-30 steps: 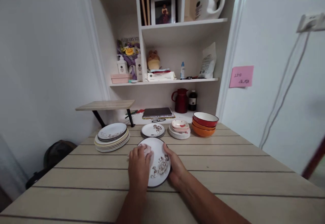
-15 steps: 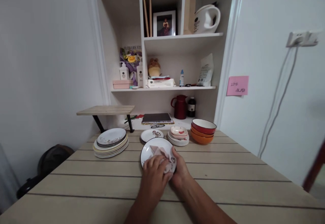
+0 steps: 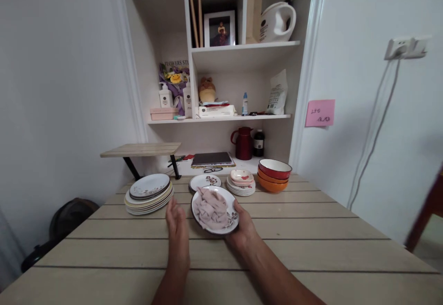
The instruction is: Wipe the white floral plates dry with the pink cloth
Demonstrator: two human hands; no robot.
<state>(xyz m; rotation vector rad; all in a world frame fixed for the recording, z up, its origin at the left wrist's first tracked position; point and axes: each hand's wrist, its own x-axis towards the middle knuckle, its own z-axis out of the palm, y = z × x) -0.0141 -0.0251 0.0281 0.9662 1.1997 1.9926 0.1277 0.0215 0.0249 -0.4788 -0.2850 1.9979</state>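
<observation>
My right hand (image 3: 243, 225) grips the right edge of a white plate (image 3: 231, 203) with a dark rim and a floral print, holding it tilted above the table. A crumpled pale pink cloth (image 3: 212, 209) lies on the plate. To the left of the plate is my left hand (image 3: 177, 219), apart from it, fingers stretched upward and nothing in it. Just behind the held plate sits a short stack of similar plates (image 3: 205, 181). A taller stack of plates (image 3: 149, 187) stands beyond my left hand.
Small dishes (image 3: 241, 177) rest on white saucers (image 3: 242, 189), beside stacked red and orange bowls (image 3: 273, 178). A small raised wooden shelf (image 3: 140, 149) stands at the back left. Behind the slatted table (image 3: 311, 249), a white shelf unit holds a red jug (image 3: 244, 143) and a dark laptop (image 3: 212, 158).
My left hand has let go of the cloth and moved left, off the plate. The cloth now lies loose on the plate, which my right hand still holds.
</observation>
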